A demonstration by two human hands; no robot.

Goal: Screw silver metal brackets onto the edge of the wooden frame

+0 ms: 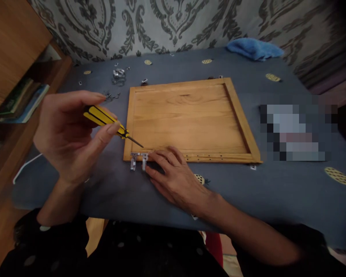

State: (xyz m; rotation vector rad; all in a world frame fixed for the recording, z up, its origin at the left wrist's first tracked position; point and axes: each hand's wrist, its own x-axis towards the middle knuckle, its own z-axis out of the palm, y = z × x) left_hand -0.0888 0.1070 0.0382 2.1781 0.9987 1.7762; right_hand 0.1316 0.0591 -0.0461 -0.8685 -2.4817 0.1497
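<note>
My left hand (75, 134) pinches a screwdriver (103, 117) by its yellow and black handle. Its thin dark shaft slants down to the right, the tip appearing just above the second metal clip. A wooden framed panel (181, 119) lies on the table, with a row of small dark holes along its near rail. Two silver metal clips (133, 161) sit side by side at the left end of that rail, their curved ends hanging over the near edge. My right hand (175, 181) lies across the rail, its fingertips closed against the right-hand clip (144, 162).
Behind the panel's left side lie more metal clips (119, 76) and a scatter of small screws (112, 96). A blue cloth (254, 49) rests at the back right. On the right is a blurred-out flat object (294, 132). A wooden shelf with books (23, 102) borders the left.
</note>
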